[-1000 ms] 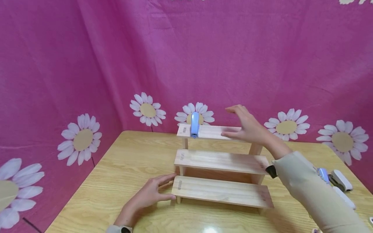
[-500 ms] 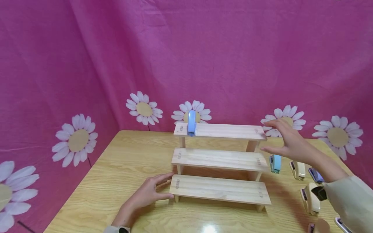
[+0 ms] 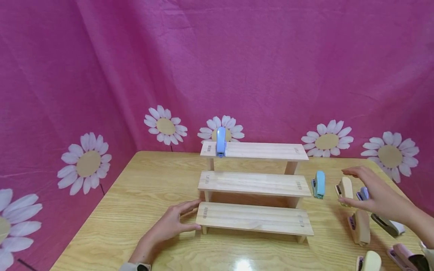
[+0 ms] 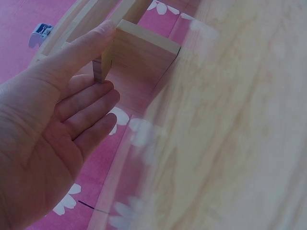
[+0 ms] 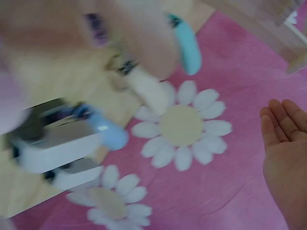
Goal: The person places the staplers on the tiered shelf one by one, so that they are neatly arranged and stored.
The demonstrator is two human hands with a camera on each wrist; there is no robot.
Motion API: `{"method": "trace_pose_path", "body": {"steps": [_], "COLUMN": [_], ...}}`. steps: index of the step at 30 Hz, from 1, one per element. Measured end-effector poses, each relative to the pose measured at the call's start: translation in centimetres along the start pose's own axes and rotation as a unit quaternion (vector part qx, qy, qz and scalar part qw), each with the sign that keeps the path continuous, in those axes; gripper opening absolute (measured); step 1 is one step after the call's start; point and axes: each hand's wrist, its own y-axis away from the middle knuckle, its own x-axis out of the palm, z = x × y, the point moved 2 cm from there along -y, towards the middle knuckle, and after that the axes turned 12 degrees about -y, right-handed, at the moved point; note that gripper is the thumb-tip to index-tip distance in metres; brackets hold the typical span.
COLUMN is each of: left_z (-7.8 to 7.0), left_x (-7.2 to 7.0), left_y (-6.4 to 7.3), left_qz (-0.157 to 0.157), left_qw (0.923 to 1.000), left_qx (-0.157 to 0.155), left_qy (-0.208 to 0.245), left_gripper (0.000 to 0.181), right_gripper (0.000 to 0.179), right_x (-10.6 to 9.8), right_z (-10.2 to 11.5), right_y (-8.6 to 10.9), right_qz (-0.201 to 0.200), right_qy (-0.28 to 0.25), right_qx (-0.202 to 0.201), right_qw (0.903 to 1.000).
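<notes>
A three-tier wooden stand (image 3: 257,218) rests on the table. My left hand (image 3: 171,226) grips the left end of its lowest step, thumb at the front edge and fingers behind. In the left wrist view, that hand (image 4: 53,124) has the thumb against the board end (image 4: 103,67). On the top step's left end stands a blue stapler (image 3: 221,140). My right hand (image 3: 383,197) is over the staplers at the right, thumb and fingers spread apart. A cream stapler (image 3: 346,186) shows between its fingertips in the head view, and nothing is held.
Right of the stand are a turquoise stapler (image 3: 318,184), a tan one (image 3: 361,227), a pale yellow one (image 3: 371,260), a pink one (image 3: 401,256) and a white-and-dark one (image 3: 388,226). Another blue stapler (image 3: 362,193) is partly behind my right hand. A pink flowered cloth (image 3: 271,75) hangs behind.
My right hand has moved from above the top step, right and down to the staplers on the table. My left hand stays at the lowest step.
</notes>
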Motion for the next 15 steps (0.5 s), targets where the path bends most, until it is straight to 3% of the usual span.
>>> {"method": "trace_pose_path", "body": {"steps": [7,15], "left_z": [-0.1,-0.2], "left_x": [0.0,-0.1], "left_y": [0.0,0.0], "left_qz": [-0.001,0.004], "left_qw": [1.0000,0.9999], "left_qx": [0.000,-0.005], "left_qy": [0.004,0.011], "left_gripper": [0.077,0.076], "right_gripper": [0.077,0.079], "right_x": [-0.1,0.6], "right_z": [-1.6,-3.1], "right_y": [3.7,6.8], "right_qz": [-0.004,0.021], "right_qy": [0.025,0.055], "right_qx": [0.021,0.066], "right_qw": [0.9994,0.9961]}}
